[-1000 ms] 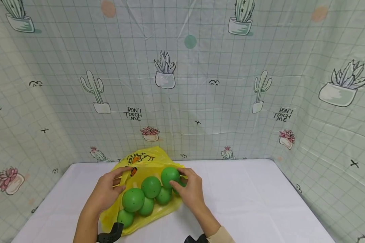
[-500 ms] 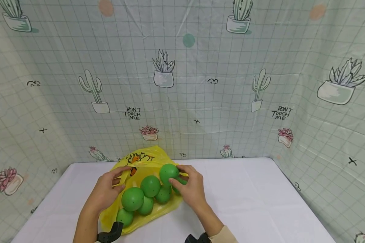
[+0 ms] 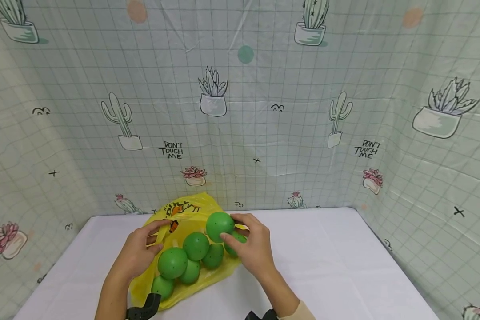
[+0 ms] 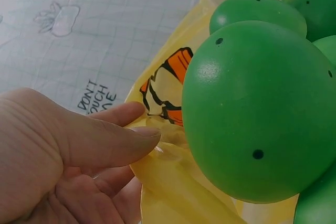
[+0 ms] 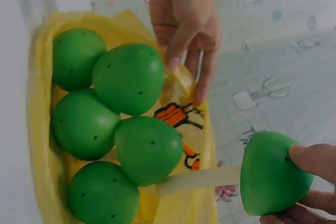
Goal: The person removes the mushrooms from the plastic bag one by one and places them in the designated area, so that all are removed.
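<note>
A yellow plastic bag (image 3: 214, 206) with black and orange print lies mouth open on the table. Several green, black-dotted, mushroom-shaped toys (image 3: 172, 263) rest in it, their caps crowded together. With thumb and fingers my left hand (image 3: 138, 251) pinches the bag's edge at its left side, seen close in the left wrist view. My right hand (image 3: 256, 244) grips one mushroom-shaped toy (image 5: 270, 177) by its green cap. Its pale stem (image 5: 202, 180) points toward the bag in the right wrist view, and its tip is hard to make out. Another cap (image 3: 236, 243) sits partly behind the right hand.
A white cloth covers the table (image 3: 336, 262), which extends to the right and front of the bag. Behind it and on both sides hangs a pale gridded curtain (image 3: 244, 129) printed with cacti. Black straps (image 3: 145, 307) go round the wrists.
My right hand has lifted the held mushroom-shaped toy slightly, away from the others. The left hand stays at the bag's edge. The head view has shifted a little.
</note>
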`<action>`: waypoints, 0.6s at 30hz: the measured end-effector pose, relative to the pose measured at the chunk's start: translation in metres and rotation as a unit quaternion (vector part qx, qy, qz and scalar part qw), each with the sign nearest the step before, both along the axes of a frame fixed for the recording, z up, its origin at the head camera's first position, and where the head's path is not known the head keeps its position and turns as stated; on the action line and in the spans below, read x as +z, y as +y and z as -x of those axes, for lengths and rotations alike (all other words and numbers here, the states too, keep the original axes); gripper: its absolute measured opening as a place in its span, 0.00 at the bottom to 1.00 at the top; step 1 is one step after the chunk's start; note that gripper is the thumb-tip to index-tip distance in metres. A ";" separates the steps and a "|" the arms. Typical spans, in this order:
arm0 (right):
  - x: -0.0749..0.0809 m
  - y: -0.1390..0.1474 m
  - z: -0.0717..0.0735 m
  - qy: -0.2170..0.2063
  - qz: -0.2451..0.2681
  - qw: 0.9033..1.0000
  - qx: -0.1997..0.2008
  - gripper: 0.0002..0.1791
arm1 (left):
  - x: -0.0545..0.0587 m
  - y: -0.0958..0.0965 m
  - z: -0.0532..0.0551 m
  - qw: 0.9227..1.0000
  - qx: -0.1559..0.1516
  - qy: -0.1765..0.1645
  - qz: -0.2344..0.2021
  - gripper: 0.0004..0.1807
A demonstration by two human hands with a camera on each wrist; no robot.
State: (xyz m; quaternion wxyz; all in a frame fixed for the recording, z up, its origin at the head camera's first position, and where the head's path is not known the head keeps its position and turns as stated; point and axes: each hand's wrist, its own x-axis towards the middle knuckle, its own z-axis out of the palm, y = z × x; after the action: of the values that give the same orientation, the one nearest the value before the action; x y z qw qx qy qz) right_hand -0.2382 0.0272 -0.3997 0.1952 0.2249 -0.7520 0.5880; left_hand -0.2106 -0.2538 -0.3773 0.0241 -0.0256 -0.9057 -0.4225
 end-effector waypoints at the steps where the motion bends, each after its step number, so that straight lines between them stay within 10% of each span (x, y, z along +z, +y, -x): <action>1: 0.002 0.001 -0.002 0.002 0.002 1.000 0.003 0.24 | 0.000 0.000 0.000 1.000 0.001 0.000 0.001 0.34; 18: 0.039 0.015 -0.026 0.042 0.049 0.998 0.004 0.26 | -0.001 -0.003 0.001 1.000 -0.006 0.004 0.004 0.34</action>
State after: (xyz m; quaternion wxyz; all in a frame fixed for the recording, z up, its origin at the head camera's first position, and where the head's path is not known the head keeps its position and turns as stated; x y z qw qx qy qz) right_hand -0.2118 0.0420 -0.3611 0.2351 0.2429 -0.7124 0.6150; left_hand -0.2117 -0.2568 -0.3785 0.0251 -0.0327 -0.9069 -0.4192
